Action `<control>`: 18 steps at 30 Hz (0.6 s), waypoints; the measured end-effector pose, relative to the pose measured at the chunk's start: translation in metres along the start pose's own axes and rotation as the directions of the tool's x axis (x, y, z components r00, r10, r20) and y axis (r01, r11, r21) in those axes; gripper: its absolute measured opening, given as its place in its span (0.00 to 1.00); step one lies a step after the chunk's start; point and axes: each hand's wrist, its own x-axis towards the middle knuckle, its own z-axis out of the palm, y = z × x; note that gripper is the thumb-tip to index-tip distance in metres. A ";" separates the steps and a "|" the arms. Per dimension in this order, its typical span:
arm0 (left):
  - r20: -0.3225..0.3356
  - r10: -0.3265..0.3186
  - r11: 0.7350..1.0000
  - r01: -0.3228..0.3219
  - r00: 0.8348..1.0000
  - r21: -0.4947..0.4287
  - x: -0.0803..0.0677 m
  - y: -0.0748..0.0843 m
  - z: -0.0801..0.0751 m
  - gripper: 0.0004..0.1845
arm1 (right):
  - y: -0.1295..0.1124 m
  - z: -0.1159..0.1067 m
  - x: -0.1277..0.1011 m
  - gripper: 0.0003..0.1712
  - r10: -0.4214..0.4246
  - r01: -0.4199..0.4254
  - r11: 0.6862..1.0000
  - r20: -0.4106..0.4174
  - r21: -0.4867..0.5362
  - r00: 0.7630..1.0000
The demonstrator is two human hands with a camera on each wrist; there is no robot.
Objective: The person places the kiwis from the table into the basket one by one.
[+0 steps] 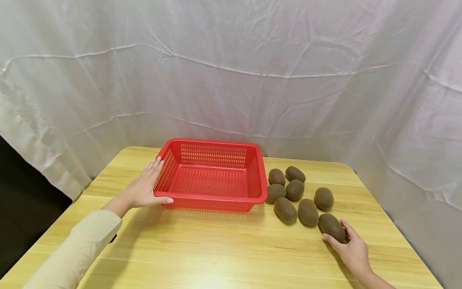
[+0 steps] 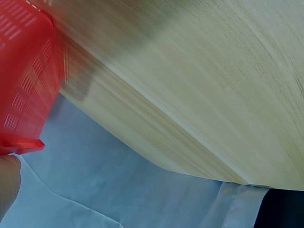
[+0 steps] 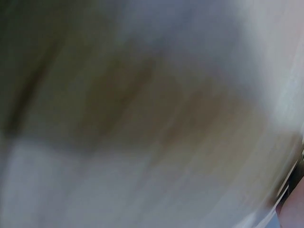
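A red plastic basket (image 1: 213, 176) stands empty on the wooden table (image 1: 216, 249). My left hand (image 1: 149, 185) lies against the basket's left wall, fingers straight along the rim and thumb at the front corner. In the left wrist view the basket wall (image 2: 23, 80) shows at the left, with a bit of my hand (image 2: 7, 185) below it. Several brown kiwis (image 1: 294, 190) lie in a cluster right of the basket. My right hand (image 1: 343, 237) grips the nearest kiwi (image 1: 330, 224), thumb on its left and fingers round its right end. The right wrist view is a blur.
White cloth (image 1: 231, 80) hangs behind the table and drapes down its right side. The table's left edge borders a dark gap (image 1: 25, 200). My left sleeve (image 1: 79, 249) stretches over the front left of the table.
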 end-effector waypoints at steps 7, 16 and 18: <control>0.001 0.002 1.000 -0.002 1.000 -0.010 0.000 0.000 0.000 0.63 | 0.000 0.000 0.001 0.42 -0.013 0.013 1.000 -0.031 0.000 0.999; 0.024 -0.009 1.000 0.009 1.000 0.000 -0.001 -0.001 0.000 0.60 | -0.002 -0.005 0.005 0.39 0.038 -0.038 0.999 -0.028 0.012 0.999; 0.029 -0.011 1.000 0.011 1.000 -0.004 -0.001 -0.001 -0.001 0.60 | -0.004 -0.006 0.006 0.40 0.063 -0.063 0.998 -0.016 0.026 0.998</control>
